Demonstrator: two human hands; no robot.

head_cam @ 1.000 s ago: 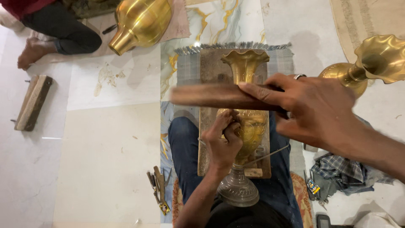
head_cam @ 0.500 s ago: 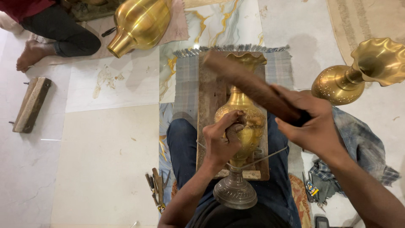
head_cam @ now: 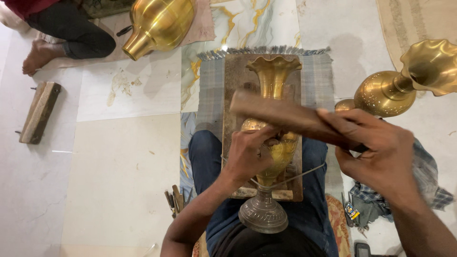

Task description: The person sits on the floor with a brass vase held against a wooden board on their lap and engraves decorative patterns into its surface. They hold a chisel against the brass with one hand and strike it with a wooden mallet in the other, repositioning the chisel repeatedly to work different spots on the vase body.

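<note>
A brass vase (head_cam: 272, 76) with a ruffled mouth lies along a wooden board (head_cam: 234, 90) on my lap, its dark engraved foot (head_cam: 263, 215) toward me. My left hand (head_cam: 247, 154) rests on the vase's belly, fingers pinched around a small tool whose tip is hidden. My right hand (head_cam: 376, 154) grips a wooden mallet block (head_cam: 281, 114), held just above the left hand and across the vase. A thin wire (head_cam: 304, 172) runs over the vase's lower body.
A second brass vase (head_cam: 404, 81) lies at the right, and a large brass pot (head_cam: 159, 24) at the top beside a seated person's leg (head_cam: 71, 43). A wooden block (head_cam: 39, 112) lies at the left. Small tools (head_cam: 175, 200) and a checked cloth (head_cam: 423, 190) flank my legs.
The wooden mallet in my right hand swung up and tilted, then came back down level over the left hand. The left hand stayed on the vase's belly.
</note>
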